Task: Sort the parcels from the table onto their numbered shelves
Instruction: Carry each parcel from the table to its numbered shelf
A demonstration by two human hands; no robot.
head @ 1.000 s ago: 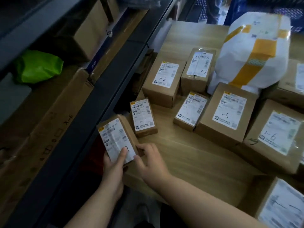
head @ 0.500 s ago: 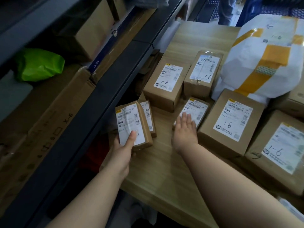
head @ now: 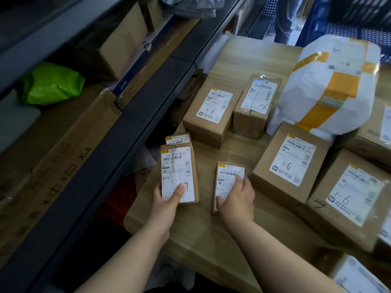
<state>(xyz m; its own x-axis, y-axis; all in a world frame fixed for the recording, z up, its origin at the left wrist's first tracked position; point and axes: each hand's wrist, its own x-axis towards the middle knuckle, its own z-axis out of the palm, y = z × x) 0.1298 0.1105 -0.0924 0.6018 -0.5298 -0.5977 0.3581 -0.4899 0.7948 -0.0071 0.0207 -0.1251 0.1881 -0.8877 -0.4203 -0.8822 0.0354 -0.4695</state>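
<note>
Right hand (head: 238,199) has drawn the A130 parcel (head: 228,172) away from the 1-6 box (head: 289,163) and toward the near edge of the table (head: 190,240). The left hand (head: 164,205) has held its station at the left edge.

Findings:
- Left hand grips the B518 parcel (head: 179,166) from its near end, label up. The thumb (head: 178,192) is pressed on the label and the other fingers are hidden beneath. The parcel appears raised off the wood and overlaps a third small parcel (head: 177,138) behind it.
- Right hand lies over the A130 parcel, which is flat on the table near the left corner. The fingers curl over its far right side and the thumb lies along its left side, a light hold.
- The 1-6 box sits just beside the A130 parcel on the right, apart from it.

Risks, as judged:
- The thumb covers part of the handwritten mark on the B518 label, and the right hand covers the lower half of the A130 label. Either number could be misread, sending the parcel to the wrong shelf.
- A one-handed hold by the end gives little purchase, so a slip could drop the parcel into the gap between the table edge and the shelf rail (head: 118,144).
- The third small parcel sits at that same edge and could be knocked off in passing.
- With both hands loaded, neither is free to steady anything.
</note>
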